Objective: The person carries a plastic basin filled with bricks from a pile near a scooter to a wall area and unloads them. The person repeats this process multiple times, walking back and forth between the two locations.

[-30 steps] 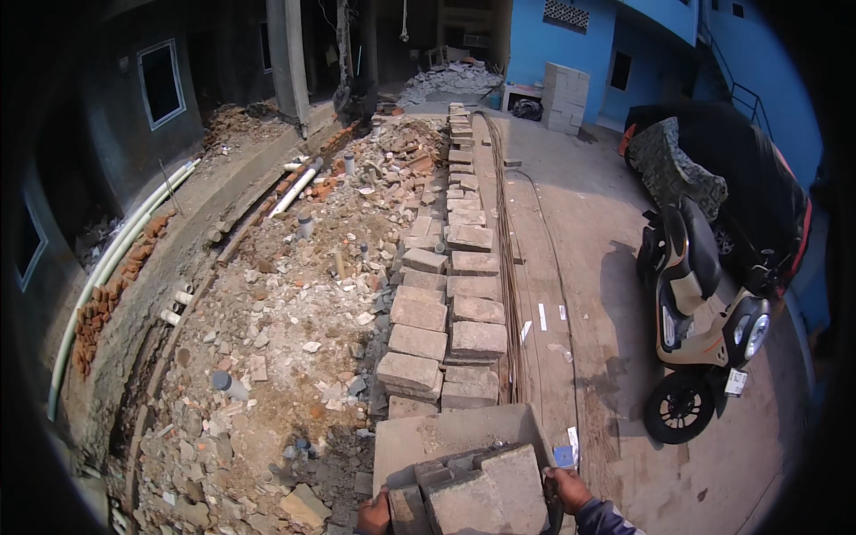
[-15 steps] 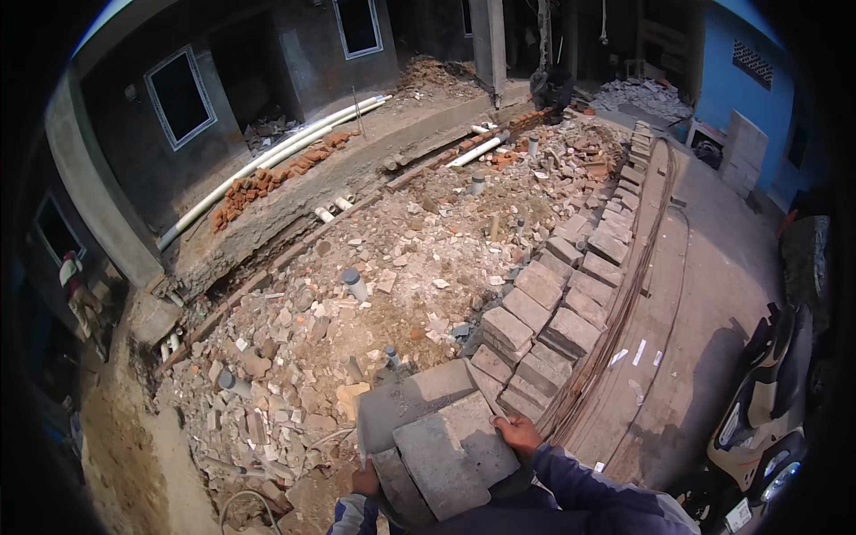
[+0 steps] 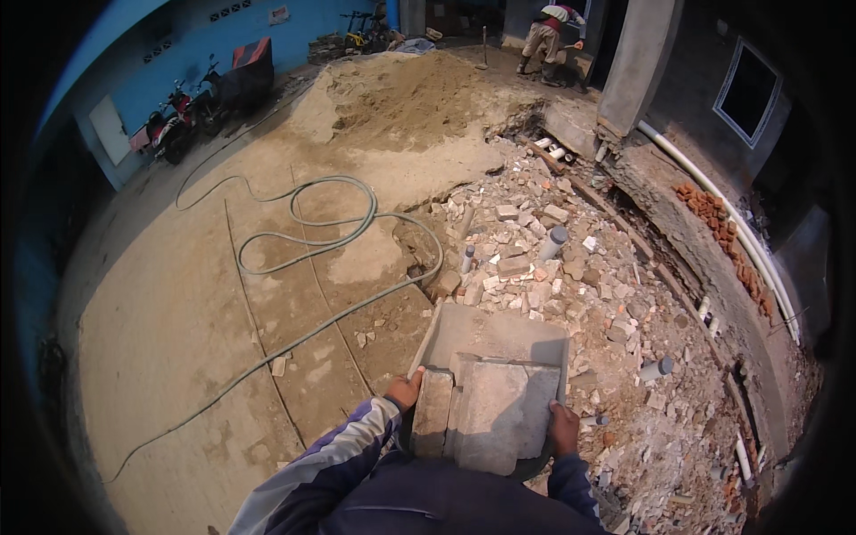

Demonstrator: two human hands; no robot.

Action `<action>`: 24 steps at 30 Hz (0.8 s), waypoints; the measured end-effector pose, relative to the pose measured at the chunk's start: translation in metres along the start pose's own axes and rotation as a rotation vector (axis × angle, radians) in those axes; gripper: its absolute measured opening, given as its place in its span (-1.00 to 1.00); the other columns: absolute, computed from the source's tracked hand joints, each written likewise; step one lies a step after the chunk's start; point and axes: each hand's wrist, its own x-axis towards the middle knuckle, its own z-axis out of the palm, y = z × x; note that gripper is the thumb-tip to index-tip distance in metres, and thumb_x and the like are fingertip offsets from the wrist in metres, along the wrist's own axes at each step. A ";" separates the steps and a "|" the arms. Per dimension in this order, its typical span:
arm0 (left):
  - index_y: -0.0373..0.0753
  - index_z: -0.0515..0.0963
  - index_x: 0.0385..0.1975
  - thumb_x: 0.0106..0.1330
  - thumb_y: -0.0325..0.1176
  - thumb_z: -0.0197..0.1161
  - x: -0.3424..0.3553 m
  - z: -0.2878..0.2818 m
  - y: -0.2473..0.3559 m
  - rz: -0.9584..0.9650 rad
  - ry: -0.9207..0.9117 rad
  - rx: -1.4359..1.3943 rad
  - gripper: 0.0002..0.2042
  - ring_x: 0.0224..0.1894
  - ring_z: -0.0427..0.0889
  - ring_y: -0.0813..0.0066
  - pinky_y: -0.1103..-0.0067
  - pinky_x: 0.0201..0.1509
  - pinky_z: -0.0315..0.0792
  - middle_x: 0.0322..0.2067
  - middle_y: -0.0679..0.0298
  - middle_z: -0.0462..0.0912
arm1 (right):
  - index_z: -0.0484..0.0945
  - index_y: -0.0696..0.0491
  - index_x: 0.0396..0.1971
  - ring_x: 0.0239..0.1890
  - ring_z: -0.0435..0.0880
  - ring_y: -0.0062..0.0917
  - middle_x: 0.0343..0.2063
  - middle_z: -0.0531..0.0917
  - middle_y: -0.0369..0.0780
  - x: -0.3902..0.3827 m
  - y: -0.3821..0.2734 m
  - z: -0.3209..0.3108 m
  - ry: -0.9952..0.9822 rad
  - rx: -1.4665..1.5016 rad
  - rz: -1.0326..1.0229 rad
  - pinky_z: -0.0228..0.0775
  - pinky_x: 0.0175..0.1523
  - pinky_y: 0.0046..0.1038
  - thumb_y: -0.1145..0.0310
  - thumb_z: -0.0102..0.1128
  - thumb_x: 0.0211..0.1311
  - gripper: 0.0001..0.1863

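I carry a grey tub (image 3: pixel 501 332) with flared walls, close against my body. Several flat grey concrete blocks (image 3: pixel 492 408) lie stacked inside it; one slim block (image 3: pixel 432 412) stands along the left wall. My left hand (image 3: pixel 406 390) is closed round the tub's left rim, thumb up. On the opposite side, my right hand (image 3: pixel 563 429) grips the right rim. The near part of the tub is hidden by my body.
Broken rubble (image 3: pixel 535 267) with upright grey pipe stubs (image 3: pixel 554 241) spreads ahead and right. A green hose (image 3: pixel 330 323) loops over the ground at left. Beyond are a sand heap (image 3: pixel 401 94), parked motorbikes (image 3: pixel 174 120), a bent-over person (image 3: pixel 551 40) and a concrete column (image 3: pixel 640 67).
My view has swung left, from the stacked block row and coiled rods to the hose and sand heap. Both hands still hold the loaded tub.
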 end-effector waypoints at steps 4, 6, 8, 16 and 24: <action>-0.56 0.63 -0.33 0.32 0.30 0.06 0.032 -0.054 -0.017 -0.224 0.194 0.048 -0.22 -0.17 0.70 -0.09 0.28 -0.09 0.50 -0.42 -0.32 0.63 | 0.61 0.16 -0.50 -0.51 0.40 -0.75 -0.57 0.54 -0.44 0.068 -0.030 0.087 -0.188 -0.049 -0.032 0.21 -0.37 -0.60 0.27 0.18 0.32 -0.72; -0.58 0.62 -0.39 0.32 0.29 0.05 0.045 -0.074 -0.023 -0.234 0.317 0.006 -0.21 -0.20 0.69 -0.18 0.26 -0.08 0.50 -0.45 -0.35 0.61 | 0.61 0.16 -0.50 -0.51 0.39 -0.75 -0.57 0.54 -0.45 0.105 -0.047 0.131 -0.289 -0.063 -0.054 0.20 -0.38 -0.61 0.28 0.19 0.32 -0.73; -0.59 0.62 -0.40 0.32 0.30 0.04 0.063 -0.097 -0.027 -0.273 0.378 -0.017 -0.21 -0.21 0.67 -0.24 0.26 -0.06 0.50 -0.43 -0.34 0.63 | 0.60 0.16 -0.48 -0.50 0.41 -0.76 -0.55 0.55 -0.45 0.139 -0.062 0.169 -0.424 -0.095 -0.077 0.22 -0.37 -0.62 0.29 0.19 0.32 -0.74; -0.63 0.59 -0.30 0.32 0.30 0.03 0.205 -0.174 -0.001 -0.296 0.572 -0.192 -0.19 -0.06 0.64 -0.20 0.29 0.05 0.45 -0.34 -0.41 0.60 | 0.54 0.23 -0.56 -0.53 0.34 -0.73 -0.65 0.45 -0.44 0.303 -0.114 0.362 -0.577 -0.142 -0.194 0.20 -0.42 -0.48 0.24 0.24 0.26 -0.65; -0.49 0.64 -0.18 0.31 0.30 0.03 0.313 -0.259 0.042 -0.452 0.674 -0.227 -0.25 -0.01 0.64 -0.14 0.33 0.08 0.45 -0.22 -0.25 0.67 | 0.48 0.21 -0.60 -0.55 0.31 -0.68 -0.67 0.39 -0.42 0.426 -0.184 0.532 -0.763 -0.168 -0.170 0.18 -0.43 -0.43 0.20 0.27 0.23 -0.62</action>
